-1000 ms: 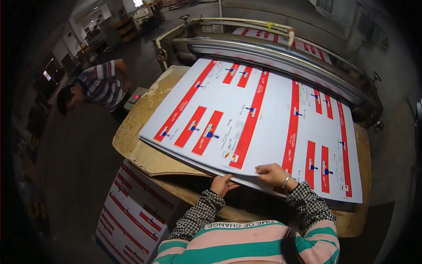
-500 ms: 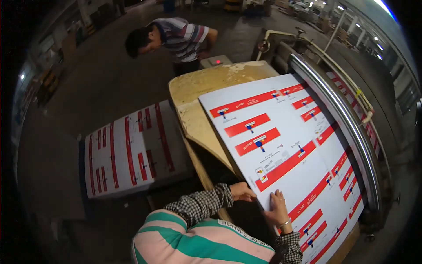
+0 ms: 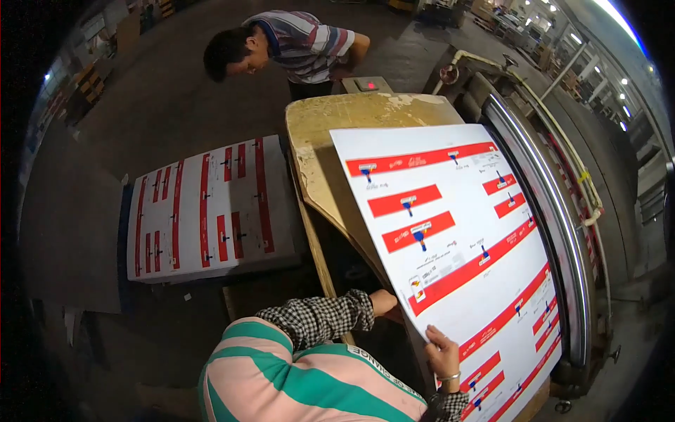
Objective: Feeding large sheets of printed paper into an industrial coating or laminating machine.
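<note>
A large white printed sheet (image 3: 464, 246) with red bands and small blue designs slopes across a worn tan board (image 3: 316, 148), its far side close to a shiny metal roller (image 3: 562, 211). My right hand (image 3: 444, 357), wearing a bracelet, grips the sheet's near-left edge with bent fingers. At the same edge, farther up, my left hand (image 3: 383, 304) reaches to the sheet's underside, and its fingers are hidden there. That edge looks raised off the board.
On the left stands a low stack of similar printed sheets (image 3: 190, 232). Beyond the board a person in a striped shirt (image 3: 299, 49) leans forward, beside a small box with a red light (image 3: 367, 85). A pale pipe (image 3: 524, 77) runs along the machine.
My right hand has gone from lying on the sheet to gripping its edge. The near edge has risen, and a seam across the printed surface no longer shows. The whole view has shifted slightly.
</note>
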The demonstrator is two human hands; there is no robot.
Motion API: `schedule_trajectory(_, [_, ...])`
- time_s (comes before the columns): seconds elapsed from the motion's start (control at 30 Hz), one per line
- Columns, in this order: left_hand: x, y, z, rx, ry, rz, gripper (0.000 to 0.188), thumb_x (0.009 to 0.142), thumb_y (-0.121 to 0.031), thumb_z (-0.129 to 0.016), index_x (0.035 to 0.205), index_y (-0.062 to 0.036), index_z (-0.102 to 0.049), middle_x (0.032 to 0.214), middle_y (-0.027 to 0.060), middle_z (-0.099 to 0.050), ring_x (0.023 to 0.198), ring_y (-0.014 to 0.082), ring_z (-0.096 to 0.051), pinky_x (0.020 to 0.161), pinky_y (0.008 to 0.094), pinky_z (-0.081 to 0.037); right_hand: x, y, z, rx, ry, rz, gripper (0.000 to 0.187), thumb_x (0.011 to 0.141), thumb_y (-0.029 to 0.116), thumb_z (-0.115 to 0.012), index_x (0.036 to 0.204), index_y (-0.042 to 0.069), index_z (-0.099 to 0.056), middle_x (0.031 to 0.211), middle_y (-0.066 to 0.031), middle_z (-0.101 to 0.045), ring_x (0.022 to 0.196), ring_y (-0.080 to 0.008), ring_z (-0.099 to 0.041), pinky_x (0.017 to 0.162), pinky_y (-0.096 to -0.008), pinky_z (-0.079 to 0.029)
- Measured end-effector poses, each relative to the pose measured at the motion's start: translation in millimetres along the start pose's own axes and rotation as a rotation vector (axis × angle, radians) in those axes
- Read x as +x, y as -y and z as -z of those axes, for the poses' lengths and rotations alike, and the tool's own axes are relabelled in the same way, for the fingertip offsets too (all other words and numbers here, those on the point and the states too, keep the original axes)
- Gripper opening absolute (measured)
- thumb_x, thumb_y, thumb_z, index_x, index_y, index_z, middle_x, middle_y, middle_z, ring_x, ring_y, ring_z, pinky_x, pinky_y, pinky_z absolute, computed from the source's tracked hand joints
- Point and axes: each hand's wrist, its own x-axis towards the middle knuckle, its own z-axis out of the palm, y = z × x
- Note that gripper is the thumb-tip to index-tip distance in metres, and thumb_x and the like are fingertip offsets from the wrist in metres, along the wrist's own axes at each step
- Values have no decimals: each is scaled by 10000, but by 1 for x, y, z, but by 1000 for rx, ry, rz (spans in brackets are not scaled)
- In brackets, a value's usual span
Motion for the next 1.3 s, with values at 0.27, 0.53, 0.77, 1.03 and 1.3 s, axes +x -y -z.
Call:
schedule_trajectory(0.27, [-51, -91, 25, -871, 138, 244, 397, 825, -178, -516, 1158, 22, -430, 1003, 153, -580, 828, 246, -609, 687, 339, -520, 63, -53, 34, -275, -268, -139, 341, 662, 136, -632, 940, -55, -582, 1042, -200, -562, 922, -219, -559, 770, -298, -441])
schedule_trajectory(0.53, [-46, -94, 30, -827, 137, 228, 375, 811, -109, -523, 1162, -11, -434, 1039, 115, -563, 871, 216, -591, 730, 337, -507, 39, 3, -36, -837, 67, 85, 941, 545, 372, -740, 1274, 6, -271, 1304, -299, -225, 1210, -448, -205, 999, -445, -207])
schedule_trajectory(0.77, [-54, -108, 40, -806, 279, 254, 368, 772, -123, -597, 1095, 15, -486, 989, 101, -581, 830, 164, -585, 723, 279, -500, 36, 8, 17, -113, 107, -83, 335, 693, 112, -547, 989, -43, -556, 1079, -222, -533, 949, -310, -551, 815, -324, -432])
schedule_trajectory(1.03, [-25, -16, 24, -349, -65, 401, 281, 787, -238, -483, 663, 7, -542, 570, 132, -518, 459, 234, -474, 399, 360, -344, 5, 20, 1, -84, -128, 188, 256, 712, 55, -516, 936, -52, -576, 1027, -187, -573, 919, -263, -580, 807, -288, -453])
schedule_trajectory(1.3, [-45, -93, 23, -821, 46, 273, 315, 844, -227, -483, 1027, 28, -494, 895, 131, -593, 718, 222, -605, 588, 316, -506, 33, -34, 11, 10, 34, -109, 241, 704, 54, -568, 923, -41, -602, 1064, -124, -577, 925, -145, -555, 803, -246, -435])
